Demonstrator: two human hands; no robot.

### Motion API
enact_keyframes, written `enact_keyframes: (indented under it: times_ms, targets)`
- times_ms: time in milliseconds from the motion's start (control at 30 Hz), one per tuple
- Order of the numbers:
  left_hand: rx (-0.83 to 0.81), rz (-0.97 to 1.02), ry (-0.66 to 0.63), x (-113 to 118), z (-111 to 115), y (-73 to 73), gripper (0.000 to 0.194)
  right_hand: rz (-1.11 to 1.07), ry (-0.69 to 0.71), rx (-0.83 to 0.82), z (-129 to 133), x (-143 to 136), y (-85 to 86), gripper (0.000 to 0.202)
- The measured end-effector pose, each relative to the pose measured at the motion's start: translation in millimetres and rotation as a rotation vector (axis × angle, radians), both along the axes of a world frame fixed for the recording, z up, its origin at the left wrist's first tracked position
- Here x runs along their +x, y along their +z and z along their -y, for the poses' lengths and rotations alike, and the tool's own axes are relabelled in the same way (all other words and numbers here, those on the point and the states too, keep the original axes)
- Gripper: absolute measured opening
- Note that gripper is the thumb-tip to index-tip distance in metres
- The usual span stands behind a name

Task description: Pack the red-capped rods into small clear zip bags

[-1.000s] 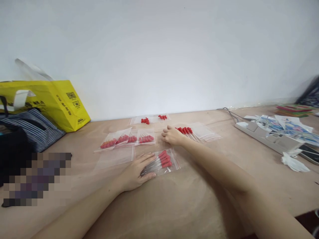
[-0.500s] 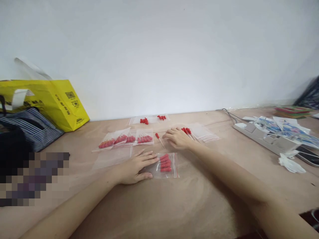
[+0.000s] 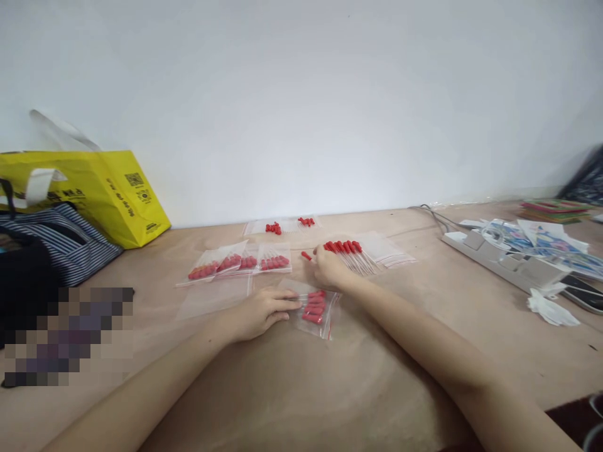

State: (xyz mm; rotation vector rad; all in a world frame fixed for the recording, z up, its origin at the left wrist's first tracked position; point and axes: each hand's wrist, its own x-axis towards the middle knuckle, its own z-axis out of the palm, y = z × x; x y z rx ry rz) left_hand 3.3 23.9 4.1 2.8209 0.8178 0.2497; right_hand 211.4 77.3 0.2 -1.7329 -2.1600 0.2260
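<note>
My left hand (image 3: 264,312) grips the left side of a clear zip bag (image 3: 325,333) between fingers and thumb, its palm low over the table. Inside the bag several red-bulbed droppers (image 3: 313,307) lie side by side. My right hand (image 3: 330,269) is closed at a single dropper (image 3: 306,256) just beyond the bag; the red bulb shows left of the fingertips, while the hand partly covers the stem. Right behind this hand, loose droppers (image 3: 343,247) lie in a row with thin pale stems, partly beside flat zip bags (image 3: 391,251).
Filled zip bags (image 3: 274,267) overlap at centre left, with a flat bag (image 3: 217,295) before them. More red bulbs (image 3: 273,228) lie by the wall. A yellow bag (image 3: 136,213) and striped bag (image 3: 85,242) stand left. A power strip (image 3: 504,263), cables and papers occupy the right.
My right hand has moved toward me and slightly left, uncovering the dropper row and closing at the single dropper. The left fingers have drawn together, and the bag has turned a little.
</note>
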Motion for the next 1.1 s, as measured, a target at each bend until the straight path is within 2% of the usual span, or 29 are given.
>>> enact_keyframes:
  times_ms: [200, 333, 433, 500, 567, 667, 733, 800, 900, 1000, 1100]
  targets:
    - [0.153, -0.023, -0.152, 24.2, -18.3, -2.8, 0.042, -0.124, -0.239, 0.064, 0.0, 60.3, -5.1, 0.032]
    - [0.246, -0.023, -0.173, 38.6, -39.2, -1.5, 0.045, -0.115, -0.258, 0.093, -8.8, 69.6, -16.2, 0.022]
    - [0.277, 0.025, -0.08, 43.3, -43.7, -0.9, 0.04, -0.132, -0.263, 0.143, -8.5, 66.4, -17.6, 0.022]
    - [0.267, 0.134, 0.026, 45.1, -35.6, -2.5, 0.035, -0.172, -0.19, 0.218, -0.8, 65.4, -14.7, 0.02]
    - [0.215, 0.264, 0.086, 46.6, -19.3, -5.7, 0.031, -0.216, 0.007, 0.284, 12.7, 66.7, -11.0, 0.018]
    - [0.098, 0.25, 0.012, 48.0, 7.5, -11.7, 0.042, -0.246, 0.35, 0.253, 36.7, 70.0, -8.8, 0.02]
    - [0.059, 0.238, -0.022, 47.7, 16.7, -14.7, 0.048, -0.243, 0.492, 0.197, 47.8, 70.3, -10.7, 0.023]
    - [0.044, 0.233, -0.02, 46.2, 15.2, -15.8, 0.044, -0.231, 0.551, 0.181, 51.1, 68.0, -14.4, 0.025]
    - [0.072, 0.213, 0.01, 41.1, -0.5, -15.3, 0.039, -0.217, 0.506, 0.224, 45.1, 62.2, -19.1, 0.027]
    - [0.184, 0.229, 0.028, 32.8, -16.2, -14.6, 0.037, -0.195, 0.472, 0.282, 40.4, 61.4, -19.4, 0.028]
    - [0.323, 0.221, -0.042, 23.5, -22.8, -14.4, 0.031, -0.113, 0.566, 0.314, 45.5, 68.4, -17.1, 0.031]
